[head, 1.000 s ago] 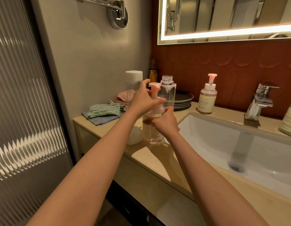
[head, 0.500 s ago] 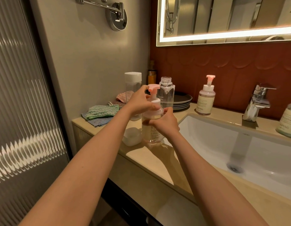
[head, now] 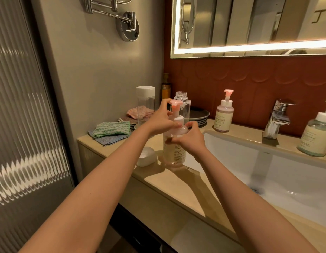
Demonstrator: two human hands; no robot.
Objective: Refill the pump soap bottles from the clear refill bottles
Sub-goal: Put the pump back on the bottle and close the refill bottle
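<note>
A pump soap bottle [head: 174, 152] with a pink pump head stands on the counter left of the sink, holding pale yellow liquid. My left hand [head: 160, 119] grips the white pump collar [head: 178, 119] at its neck. My right hand [head: 190, 138] grips the bottle's shoulder and body from the right. Behind it stands an uncapped clear refill bottle [head: 183, 106], and a taller clear bottle with a white cap [head: 145, 103] is to its left. A loose white cap [head: 145, 156] lies on the counter by the bottle's base.
A second pink pump bottle [head: 224, 114] and a green pump bottle [head: 316, 137] stand along the back ledge beside the chrome tap [head: 276, 118]. The white sink [head: 268, 172] lies to the right. Folded cloths [head: 111, 130] and stacked dark plates [head: 198, 115] sit at the back left.
My left hand has slid from the pump head down to the white collar. My right hand stays on the bottle, which has not shifted on the counter.
</note>
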